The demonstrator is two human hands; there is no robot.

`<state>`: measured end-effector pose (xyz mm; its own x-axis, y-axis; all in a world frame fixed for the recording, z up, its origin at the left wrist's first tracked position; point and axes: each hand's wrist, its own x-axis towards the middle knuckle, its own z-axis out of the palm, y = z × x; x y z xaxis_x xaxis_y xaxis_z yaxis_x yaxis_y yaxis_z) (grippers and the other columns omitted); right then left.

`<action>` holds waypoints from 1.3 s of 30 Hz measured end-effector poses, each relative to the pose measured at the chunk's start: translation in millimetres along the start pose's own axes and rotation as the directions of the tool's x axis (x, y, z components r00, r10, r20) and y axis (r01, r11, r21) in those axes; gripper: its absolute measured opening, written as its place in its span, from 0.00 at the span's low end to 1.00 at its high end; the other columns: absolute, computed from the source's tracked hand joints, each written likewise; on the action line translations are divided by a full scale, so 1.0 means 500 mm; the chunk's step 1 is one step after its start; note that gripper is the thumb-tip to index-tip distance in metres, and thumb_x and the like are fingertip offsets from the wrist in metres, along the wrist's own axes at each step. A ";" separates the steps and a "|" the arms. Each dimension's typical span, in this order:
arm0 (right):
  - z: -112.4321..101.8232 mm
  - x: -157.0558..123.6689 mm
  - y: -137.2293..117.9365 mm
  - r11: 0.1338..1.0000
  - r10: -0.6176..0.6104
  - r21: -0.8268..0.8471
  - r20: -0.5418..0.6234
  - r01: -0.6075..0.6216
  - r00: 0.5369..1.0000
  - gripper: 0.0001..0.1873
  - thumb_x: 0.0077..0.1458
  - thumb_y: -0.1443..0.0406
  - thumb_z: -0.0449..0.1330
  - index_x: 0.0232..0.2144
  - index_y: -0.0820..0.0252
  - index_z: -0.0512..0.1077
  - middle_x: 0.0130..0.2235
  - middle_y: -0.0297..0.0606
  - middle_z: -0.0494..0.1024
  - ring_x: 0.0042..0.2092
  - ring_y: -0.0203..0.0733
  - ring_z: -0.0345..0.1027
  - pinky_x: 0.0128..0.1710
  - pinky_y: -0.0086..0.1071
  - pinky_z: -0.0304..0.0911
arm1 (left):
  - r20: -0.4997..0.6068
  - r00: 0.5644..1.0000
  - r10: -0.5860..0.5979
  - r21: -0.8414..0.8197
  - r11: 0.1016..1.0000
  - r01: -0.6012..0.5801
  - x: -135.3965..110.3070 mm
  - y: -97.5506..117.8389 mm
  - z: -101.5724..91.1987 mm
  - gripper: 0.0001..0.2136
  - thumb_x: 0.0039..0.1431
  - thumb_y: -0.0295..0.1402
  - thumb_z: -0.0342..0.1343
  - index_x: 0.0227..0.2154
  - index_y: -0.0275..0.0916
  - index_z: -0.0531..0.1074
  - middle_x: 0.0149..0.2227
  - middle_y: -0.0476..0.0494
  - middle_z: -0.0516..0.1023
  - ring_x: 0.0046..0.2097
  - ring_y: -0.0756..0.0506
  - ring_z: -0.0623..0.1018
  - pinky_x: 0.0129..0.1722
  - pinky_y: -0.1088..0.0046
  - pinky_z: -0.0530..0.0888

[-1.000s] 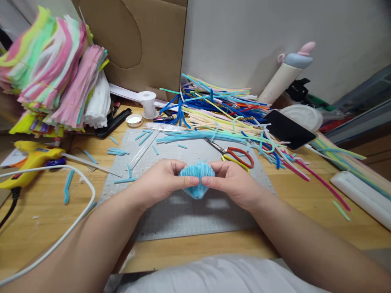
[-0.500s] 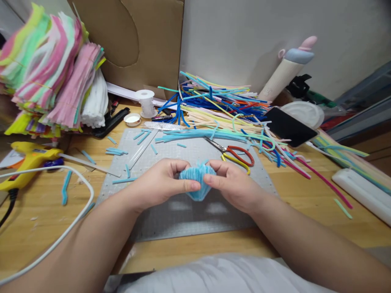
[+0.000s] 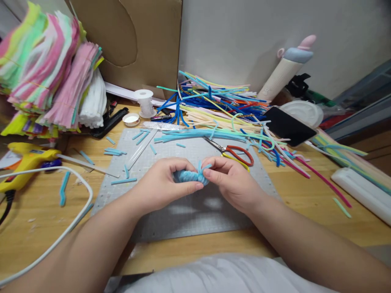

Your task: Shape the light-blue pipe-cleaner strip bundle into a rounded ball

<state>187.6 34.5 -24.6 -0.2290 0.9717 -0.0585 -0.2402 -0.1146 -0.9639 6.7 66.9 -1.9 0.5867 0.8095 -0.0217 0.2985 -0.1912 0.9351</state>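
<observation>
Between my two hands, above the grey cutting mat [image 3: 189, 226], is a small light-blue bundle of pipe cleaners [image 3: 187, 176]. My left hand [image 3: 169, 179] grips its left side, thumb in front and fingers behind. My right hand [image 3: 230, 181] pinches its right end, where short pipe cleaner tips stick up. Part of the bundle is hidden behind the fingers. Beyond my right hand lie scissors [image 3: 240, 154] with red and yellow handles. Light-blue pipe cleaners [image 3: 198, 135] lie in a row across the mat's far side.
A yellow glue gun [image 3: 27, 162] with a white cable [image 3: 87, 191] lies at left, below bundled pipe cleaners [image 3: 45, 77]. Loose coloured pipe cleaners [image 3: 214, 101] pile up at the back. A black phone [image 3: 290, 126] and a tilted bottle [image 3: 284, 69] stand to the right.
The blue bundle has been turned between my hands: its pointed lower face no longer shows, and the pipe cleaner tips now show on top at the right. Both hands keep hold.
</observation>
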 end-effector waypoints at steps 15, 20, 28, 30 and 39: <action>-0.007 -0.001 -0.031 0.962 0.271 -0.044 0.122 -0.268 0.955 0.10 0.44 0.61 0.68 0.27 0.62 0.74 0.26 0.31 0.75 0.28 0.32 0.65 0.33 0.29 0.60 | 0.147 0.989 -0.019 0.045 0.999 0.013 -0.002 -0.002 -0.010 0.10 0.50 0.40 0.61 0.27 0.37 0.76 0.28 0.48 0.75 0.33 0.47 0.72 0.36 0.72 0.67; -0.011 -0.001 -0.040 0.926 0.373 -0.151 0.219 -0.347 0.901 0.10 0.44 0.62 0.68 0.27 0.63 0.74 0.27 0.31 0.73 0.29 0.32 0.63 0.34 0.28 0.59 | 0.231 0.972 0.037 0.132 0.989 -0.069 -0.002 -0.003 -0.011 0.10 0.51 0.39 0.61 0.27 0.37 0.77 0.30 0.48 0.77 0.34 0.47 0.74 0.38 0.72 0.67; -0.024 0.002 -0.047 0.907 0.371 -0.359 0.427 -0.223 0.824 0.06 0.50 0.65 0.61 0.30 0.63 0.73 0.36 0.36 0.70 0.41 0.39 0.62 0.45 0.34 0.57 | 0.333 0.931 0.148 0.275 0.930 -0.246 -0.005 0.003 -0.009 0.09 0.51 0.37 0.63 0.24 0.38 0.73 0.29 0.50 0.76 0.37 0.48 0.73 0.46 0.70 0.64; -0.021 -0.001 -0.040 0.915 0.340 -0.352 0.406 -0.198 0.849 0.05 0.51 0.65 0.60 0.29 0.62 0.72 0.38 0.36 0.68 0.43 0.39 0.62 0.47 0.34 0.56 | 0.311 0.929 0.199 0.314 0.901 -0.298 -0.005 0.000 -0.007 0.09 0.51 0.37 0.64 0.24 0.38 0.72 0.28 0.51 0.76 0.36 0.49 0.73 0.49 0.68 0.62; -0.018 -0.004 -0.024 0.957 0.256 -0.215 0.314 -0.195 0.914 0.05 0.49 0.64 0.61 0.28 0.61 0.72 0.35 0.35 0.70 0.40 0.40 0.63 0.44 0.35 0.57 | 0.191 0.918 0.348 0.368 0.841 -0.396 -0.002 -0.001 0.001 0.09 0.52 0.35 0.63 0.24 0.38 0.71 0.26 0.53 0.74 0.34 0.50 0.73 0.51 0.65 0.60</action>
<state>199.2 36.0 -15.4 -0.5669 0.7941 -0.2191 0.0171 -0.2545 -0.9669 6.6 65.8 -2.6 0.7861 0.5703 0.2382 0.2958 -0.6855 0.6653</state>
